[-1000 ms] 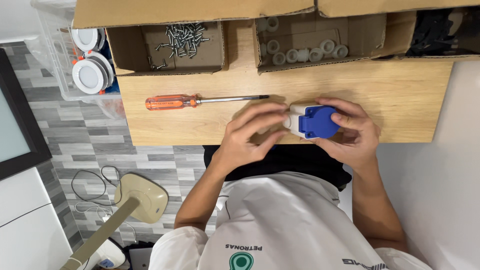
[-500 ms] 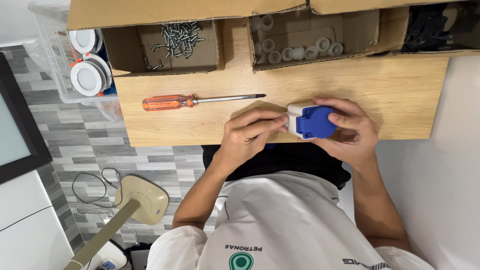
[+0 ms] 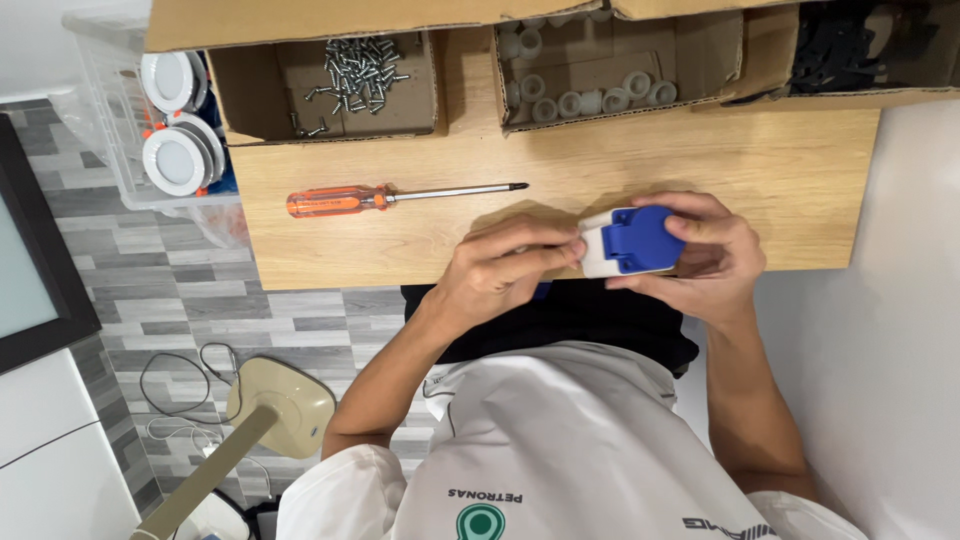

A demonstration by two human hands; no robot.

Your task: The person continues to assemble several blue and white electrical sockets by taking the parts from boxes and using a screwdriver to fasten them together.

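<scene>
Plug (image 3: 630,241), long axis across the table (image 3: 800,170), gripped from its right by the right hand (image 3: 715,265); left hand (image 3: 505,275) fingertips pinch its white left end.

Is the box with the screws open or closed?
Open. The cardboard box has no lid over it, so the loose screws inside show from above.

On the bench (image 3: 800,170), the screwdriver (image 3: 390,197) lies at centre left. Above it sit three boxes in a row: screws (image 3: 360,70) left, rings (image 3: 590,95) middle. The socket (image 3: 632,241) is lower right.
</scene>
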